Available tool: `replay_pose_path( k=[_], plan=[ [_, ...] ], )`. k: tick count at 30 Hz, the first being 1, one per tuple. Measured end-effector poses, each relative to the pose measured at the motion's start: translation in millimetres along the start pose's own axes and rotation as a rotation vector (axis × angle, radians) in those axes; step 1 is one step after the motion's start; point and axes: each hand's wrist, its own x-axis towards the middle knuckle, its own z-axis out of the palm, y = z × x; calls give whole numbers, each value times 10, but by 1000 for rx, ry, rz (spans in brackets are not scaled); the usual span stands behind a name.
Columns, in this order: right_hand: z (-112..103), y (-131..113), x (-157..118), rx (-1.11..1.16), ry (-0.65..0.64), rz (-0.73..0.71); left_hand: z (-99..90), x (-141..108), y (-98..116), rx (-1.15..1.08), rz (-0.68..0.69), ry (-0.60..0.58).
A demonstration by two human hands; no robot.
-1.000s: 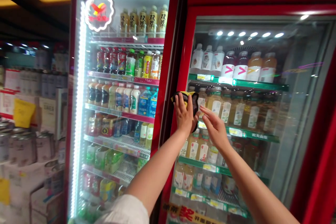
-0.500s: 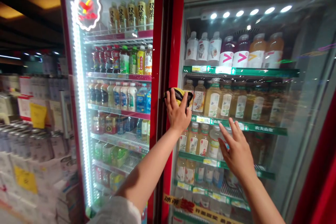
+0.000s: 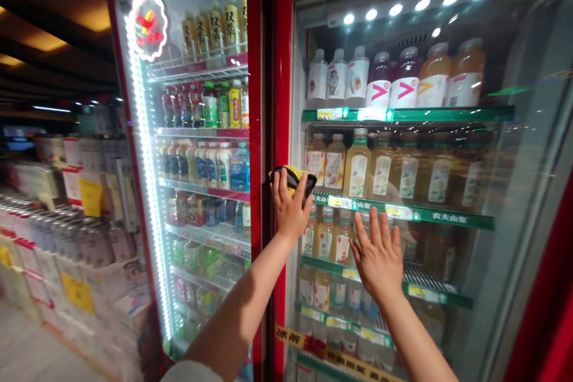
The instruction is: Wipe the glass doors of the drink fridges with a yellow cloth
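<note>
A yellow and dark grey cloth (image 3: 290, 176) lies against the red door frame (image 3: 283, 101) of the right-hand drinks cooler. My left hand (image 3: 290, 206) presses on the cloth, its fingers spread over it. To the right, my right hand (image 3: 378, 253) is up at the glass door (image 3: 452, 250) with its fingers stretched out and nothing in it. Whether its palm touches the glass cannot be made out. Behind the glass, rows of bottles (image 3: 359, 167) stand on shelves with green edges.
On the left stands a second lit cooler (image 3: 257, 131) with bottles and cans. Farther left are stacked boxed goods (image 3: 89, 239) with yellow signs. A printed yellow strip (image 3: 331, 355) crosses the lower right-hand door.
The view has shifted. My right hand has moved left across the glass, nearer my left hand, and turned more upright. My left hand remains on the cloth at the frame, slightly lower.
</note>
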Motion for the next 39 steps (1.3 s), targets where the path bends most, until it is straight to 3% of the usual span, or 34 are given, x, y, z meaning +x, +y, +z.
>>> replay_pose_path(
  k=[2, 4, 9, 11, 13, 17, 19, 22, 25, 27, 30, 34, 36, 39],
  plan=[
    [0, 1, 1, 13, 7, 8, 21, 245, 73, 6, -16, 33],
    [17, 6, -3, 18, 5, 8, 52, 229, 100, 33, -7, 58],
    [69, 25, -18, 33, -6, 2, 78, -677, -31, 103, 110, 20],
    [45, 35, -15, 49, -9, -1, 41, -867, -92, 137, 142, -25],
    [-9, 53, -6, 59, -14, -17, 7, -730, -99, 143, 135, -41],
    [-114, 115, 15, 50, -17, -70, 62, 83, 78, 65, 10, 42],
    [-118, 156, 18, 30, -22, -91, 120, 307, 188, 38, -38, 94],
    [-55, 225, 12, -8, 0, -124, 152, 75, 190, 23, 37, 71],
    [39, 281, 3, -36, 39, -164, 109, -448, -58, 6, 306, -60],
    [85, 298, -6, -52, 45, -171, 63, -595, -230, 9, 419, -114],
    [113, 297, -19, -79, 50, -163, 33, -309, -243, 14, 305, -88],
    [113, 294, -30, -117, 59, -155, 127, 277, 102, 4, 93, 94],
    [120, 305, -33, -131, 67, -164, 182, 266, 193, 4, 162, 110],
    [144, 329, -41, -131, 102, -198, 204, -148, 49, 1, 453, 93]
  ],
)
